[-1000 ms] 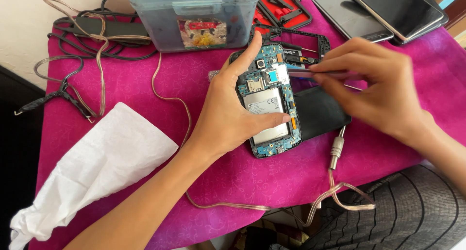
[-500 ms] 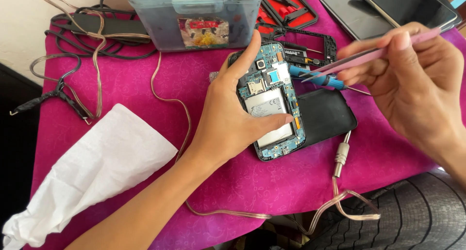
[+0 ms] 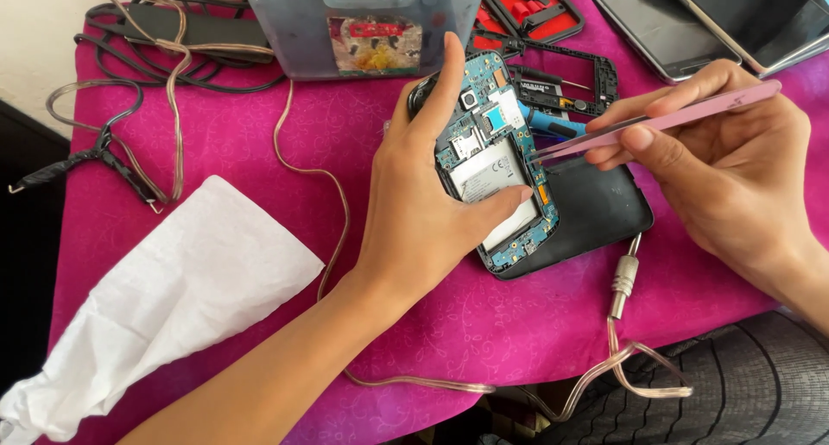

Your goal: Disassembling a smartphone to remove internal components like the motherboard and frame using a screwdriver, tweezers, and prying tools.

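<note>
— Looking through the head camera: what do my hands have?

— My left hand [image 3: 423, 212] clasps the opened phone [image 3: 496, 164], circuit board up, over the magenta cloth [image 3: 216, 151]. My right hand [image 3: 734, 177] pinches pink tweezers [image 3: 656, 121], tips beside the board's edge.

— Nearby?

— A black back cover [image 3: 596, 216] lies beneath; white tissue [image 3: 181, 298] sits left.

- The left hand [image 3: 423, 212] grips an opened phone [image 3: 496, 164] — circuit board exposed — on the magenta cloth [image 3: 216, 143].
- The right hand [image 3: 725, 169] pinches pink tweezers [image 3: 656, 121], tips at the board's right edge.
- A white tissue [image 3: 173, 298] lies left.
</note>
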